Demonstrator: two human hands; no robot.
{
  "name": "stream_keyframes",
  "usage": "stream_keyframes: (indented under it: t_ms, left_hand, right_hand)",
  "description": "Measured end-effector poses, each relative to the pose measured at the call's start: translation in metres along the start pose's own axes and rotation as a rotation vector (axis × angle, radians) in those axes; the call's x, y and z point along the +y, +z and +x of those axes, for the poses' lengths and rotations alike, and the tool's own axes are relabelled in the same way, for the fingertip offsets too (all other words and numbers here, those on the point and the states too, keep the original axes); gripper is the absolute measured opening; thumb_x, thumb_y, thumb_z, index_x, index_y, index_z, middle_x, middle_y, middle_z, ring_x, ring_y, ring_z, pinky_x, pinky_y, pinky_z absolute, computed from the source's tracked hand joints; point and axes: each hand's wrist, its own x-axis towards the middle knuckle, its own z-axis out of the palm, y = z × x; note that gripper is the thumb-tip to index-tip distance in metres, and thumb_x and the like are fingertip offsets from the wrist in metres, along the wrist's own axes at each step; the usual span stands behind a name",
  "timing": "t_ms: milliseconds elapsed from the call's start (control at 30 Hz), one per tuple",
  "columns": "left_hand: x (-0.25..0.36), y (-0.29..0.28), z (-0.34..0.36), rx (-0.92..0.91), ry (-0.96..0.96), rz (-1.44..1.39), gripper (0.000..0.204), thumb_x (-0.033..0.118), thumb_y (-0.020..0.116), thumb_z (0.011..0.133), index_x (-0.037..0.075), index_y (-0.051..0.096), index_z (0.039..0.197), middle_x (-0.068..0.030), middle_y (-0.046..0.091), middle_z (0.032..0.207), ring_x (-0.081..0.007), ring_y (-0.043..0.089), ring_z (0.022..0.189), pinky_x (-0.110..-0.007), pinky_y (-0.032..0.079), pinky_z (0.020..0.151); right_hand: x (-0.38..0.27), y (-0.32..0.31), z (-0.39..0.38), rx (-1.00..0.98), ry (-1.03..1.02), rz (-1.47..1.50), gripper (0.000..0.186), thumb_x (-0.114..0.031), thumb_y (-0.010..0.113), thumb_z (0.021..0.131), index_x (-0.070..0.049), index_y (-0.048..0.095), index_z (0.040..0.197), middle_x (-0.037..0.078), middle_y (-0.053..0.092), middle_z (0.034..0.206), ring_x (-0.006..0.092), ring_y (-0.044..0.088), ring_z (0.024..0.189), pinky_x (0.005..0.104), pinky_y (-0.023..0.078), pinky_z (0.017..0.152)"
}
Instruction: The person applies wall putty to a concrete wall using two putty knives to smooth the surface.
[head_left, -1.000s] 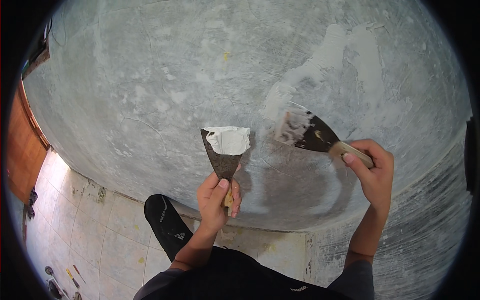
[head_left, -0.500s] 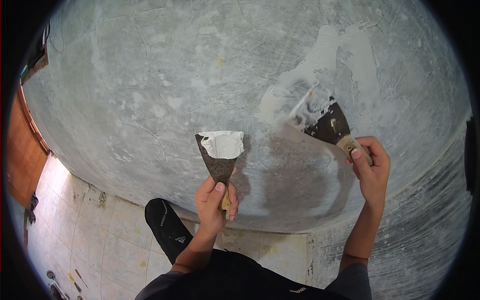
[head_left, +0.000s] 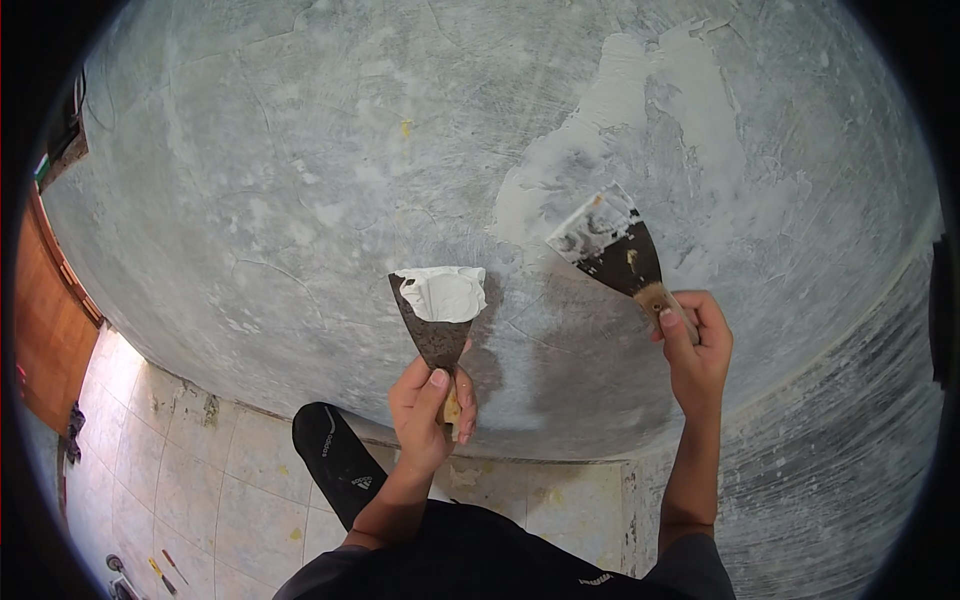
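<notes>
My left hand point(head_left: 428, 405) is closed round the handle of a putty knife point(head_left: 436, 338), held upright with its wide blade up. A thick lump of white putty point(head_left: 443, 294) covers the top of that blade. On the right, my right hand point(head_left: 695, 345) grips the worn handle of a second putty knife point(head_left: 622, 255). Its dark blade slants up to the left, smeared with white putty near the edge. Just beyond that edge, pale putty patches point(head_left: 575, 150) are spread on the grey wall point(head_left: 330, 190). Whether the blade touches the wall, I cannot tell.
A second wall point(head_left: 800, 480) meets this one at a corner on the right. Light floor tiles point(head_left: 250, 480) run along the bottom, with small hand tools point(head_left: 165, 572) lying at lower left. A brown wooden door point(head_left: 50, 320) stands at the left edge.
My right hand and its putty knife have moved left and slightly down. The left hand and its loaded knife have stayed nearly still. The view has shifted slightly.
</notes>
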Motion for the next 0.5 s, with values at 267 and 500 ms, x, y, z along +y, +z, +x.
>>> stream_keyframes:
  t_ms: [267, 500]
  left_hand:
    - [0.002, 0.007, 0.004, -0.014, -0.022, 0.055, 0.043, 0.025, 0.047, 0.104, -0.007, 0.051, 0.132, -0.0089, 0.053, 0.069, -0.0125, 0.048, 0.042, -0.024, 0.039, 0.036]
    - [0.003, 0.005, 0.001, -0.078, -0.079, 0.098, 0.041, 0.025, 0.046, 0.104, -0.009, 0.052, 0.126, -0.0094, 0.053, 0.068, -0.0114, 0.048, 0.042, -0.023, 0.04, 0.037]
  right_hand:
    - [-0.005, -0.013, -0.026, -0.139, 0.04, 0.127, 0.017, -0.014, 0.07, 0.094, 0.001, 0.062, 0.099, 0.004, 0.067, 0.079, 0.0054, 0.056, 0.068, 0.0199, 0.042, 0.061]
    - [-0.009, 0.009, -0.019, -0.264, 0.005, -0.026, 0.017, -0.011, 0.076, 0.088, 0.002, 0.067, 0.092, 0.004, 0.066, 0.069, 0.0057, 0.057, 0.062, 0.0212, 0.044, 0.057]
